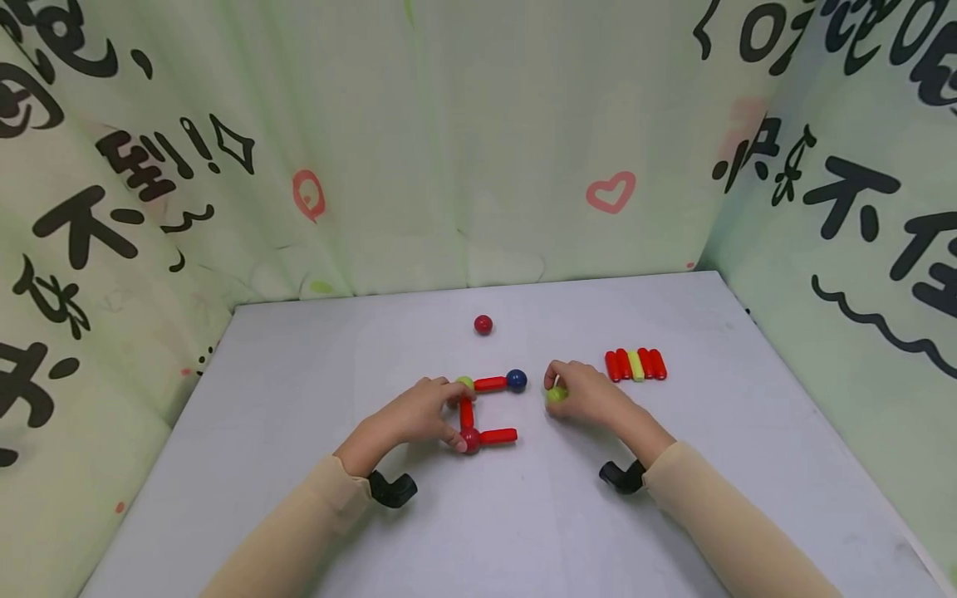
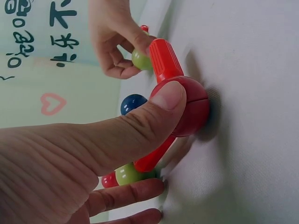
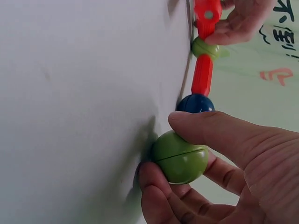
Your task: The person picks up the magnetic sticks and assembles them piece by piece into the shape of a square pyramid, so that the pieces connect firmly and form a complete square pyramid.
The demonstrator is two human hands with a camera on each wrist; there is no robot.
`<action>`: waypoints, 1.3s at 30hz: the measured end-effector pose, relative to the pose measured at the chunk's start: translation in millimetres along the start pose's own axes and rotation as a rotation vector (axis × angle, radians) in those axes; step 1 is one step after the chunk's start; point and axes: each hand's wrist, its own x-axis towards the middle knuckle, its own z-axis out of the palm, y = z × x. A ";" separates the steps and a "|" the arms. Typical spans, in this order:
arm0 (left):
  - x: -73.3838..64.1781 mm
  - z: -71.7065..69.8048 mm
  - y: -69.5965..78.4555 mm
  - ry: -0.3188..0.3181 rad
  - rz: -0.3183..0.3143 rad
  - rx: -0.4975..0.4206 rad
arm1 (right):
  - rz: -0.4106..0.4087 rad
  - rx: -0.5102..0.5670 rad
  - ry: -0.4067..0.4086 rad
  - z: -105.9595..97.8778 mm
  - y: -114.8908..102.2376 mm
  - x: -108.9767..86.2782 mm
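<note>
A toy ball-and-rod frame lies on the table in the head view. Its red rods [image 1: 490, 384] link a lime-green ball [image 1: 465, 381], a blue ball [image 1: 517, 380] and a red ball [image 1: 470, 440]; one rod [image 1: 498, 436] sticks out rightward from the red ball with its far end free. My left hand [image 1: 426, 411] holds the frame's left side, thumb on the red ball and fingers by the lime-green one. Right of the blue ball, my right hand [image 1: 591, 394] grips a loose lime-green ball [image 3: 181, 158] between thumb and fingers, close over the table.
Several red rods [image 1: 624, 365] and a yellow-green rod [image 1: 635, 365] lie side by side to the right. A single red ball [image 1: 483, 325] sits farther back. Curtains [image 1: 463, 149] with writing border the white table [image 1: 336, 349] behind and at both sides.
</note>
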 end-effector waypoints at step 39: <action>4.0 3.5 -4.4 0.004 0.009 0.010 | -0.128 0.259 -0.099 19.4 -17.3 -28.7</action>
